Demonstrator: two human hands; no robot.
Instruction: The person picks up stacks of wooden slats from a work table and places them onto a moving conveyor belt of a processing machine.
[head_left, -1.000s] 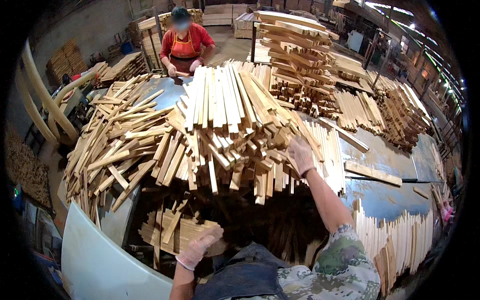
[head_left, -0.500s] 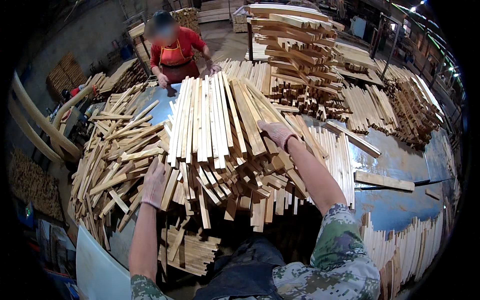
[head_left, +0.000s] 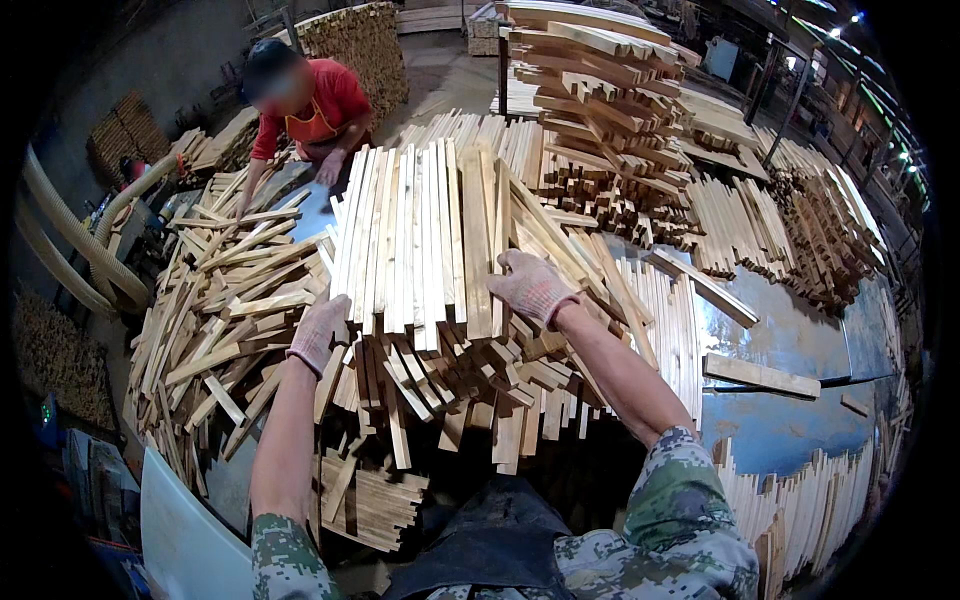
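A row of pale wooden strips (head_left: pixel 400 240) lies side by side on top of a heap of strips in front of me, their near ends roughly lined up. My left hand (head_left: pixel 322 332), in a light knit glove, is closed at the row's near left corner, its fingertips partly hidden. On the opposite side, my gloved right hand (head_left: pixel 532 287) has its fingers closed against a wider strip (head_left: pixel 477 245) at the row's right edge. Beneath, more strips (head_left: pixel 490 375) stick out toward me at uneven angles. Slanting strips (head_left: pixel 560 240) lie just right of my right hand.
A jumbled pile of strips (head_left: pixel 215 310) covers the left side. Across the table a co-worker in red (head_left: pixel 325 100) leans over it. A tall crisscrossed stack (head_left: pixel 600 110) stands behind. On the blue tabletop (head_left: pixel 760 420) at right lies a single thick piece (head_left: pixel 762 374). Ribbed hoses (head_left: pixel 85 240) hang far left.
My right hand has moved left and nearer, and the strips at the row's right edge now sit closer together. My left hand has come up against the row. The co-worker has bent leftward over the pile.
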